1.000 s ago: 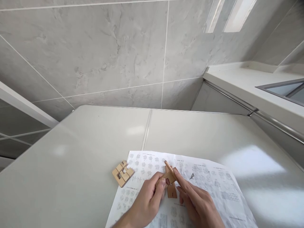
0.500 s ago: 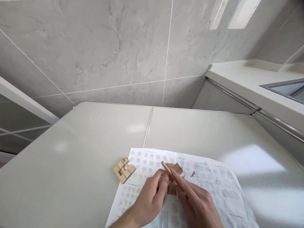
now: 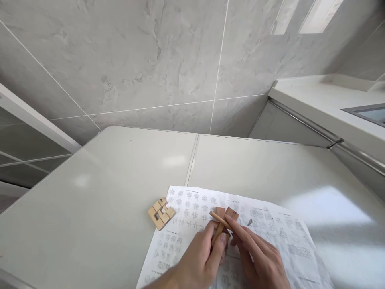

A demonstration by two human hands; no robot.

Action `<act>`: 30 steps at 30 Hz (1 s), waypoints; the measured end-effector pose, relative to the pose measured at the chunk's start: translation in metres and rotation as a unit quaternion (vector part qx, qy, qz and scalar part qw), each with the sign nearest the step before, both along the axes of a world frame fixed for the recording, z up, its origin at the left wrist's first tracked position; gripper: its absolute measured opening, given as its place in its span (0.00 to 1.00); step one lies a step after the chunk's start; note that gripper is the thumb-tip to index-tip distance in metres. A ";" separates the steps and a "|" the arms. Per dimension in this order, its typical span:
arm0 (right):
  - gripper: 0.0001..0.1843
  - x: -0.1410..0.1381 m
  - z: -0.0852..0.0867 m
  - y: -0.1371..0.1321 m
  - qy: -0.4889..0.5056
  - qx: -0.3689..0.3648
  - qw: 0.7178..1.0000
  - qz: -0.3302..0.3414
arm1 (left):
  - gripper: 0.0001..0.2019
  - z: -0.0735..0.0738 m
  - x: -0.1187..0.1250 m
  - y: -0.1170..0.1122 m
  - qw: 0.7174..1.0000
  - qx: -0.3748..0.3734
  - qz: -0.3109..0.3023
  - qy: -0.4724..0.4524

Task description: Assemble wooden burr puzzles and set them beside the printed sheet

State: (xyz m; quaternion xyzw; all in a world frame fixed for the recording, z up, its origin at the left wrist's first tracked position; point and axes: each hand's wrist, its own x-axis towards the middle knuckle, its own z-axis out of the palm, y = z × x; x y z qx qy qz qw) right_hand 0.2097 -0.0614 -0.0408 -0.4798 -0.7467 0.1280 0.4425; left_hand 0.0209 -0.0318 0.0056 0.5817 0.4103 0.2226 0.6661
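1. Head camera, my only feed: above a pale table [image 3: 90, 192], the left hand [image 3: 206, 255] closes thumb and fingers around a cluster of notched wooden pieces [image 3: 220, 230]. The grip hides most of the lower part from me.

2. The right hand [image 3: 261, 255], just beside the left, is nearly closed, forefinger laid along a slim wooden stick [image 3: 219, 218]. I see the stick pinched near the fingertips; its far end points back over the left hand's fingers.

3. Beyond the fingertips of both hands, two flat ends fan out from the cluster: a plain end [image 3: 220, 210] and, toward the right hand, a marked end [image 3: 232, 213], its mark too small for me to read.

4. To the left of the left hand, well apart from it, a flat wooden block group [image 3: 161, 214] bearing a "3" sits on the edge of a printed sheet [image 3: 303, 257], which spreads beneath both hands.

5. My read on progress: the held pieces are gathered and crossed, but the stick lies over the others at a slant rather than visibly seated. Fitting there looks partway done, and the block group lies separate, not yet joined to anything in hand.
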 end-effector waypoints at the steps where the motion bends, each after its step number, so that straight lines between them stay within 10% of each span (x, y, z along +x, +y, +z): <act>1: 0.32 0.000 -0.001 -0.001 -0.001 0.003 1.000 -0.004 | 0.23 -0.001 0.001 -0.001 1.000 -0.001 0.006 -0.001; 30: 0.20 0.005 0.004 0.005 0.006 0.022 1.000 -0.005 | 0.18 0.003 0.001 0.002 0.999 -0.030 -0.028 -0.019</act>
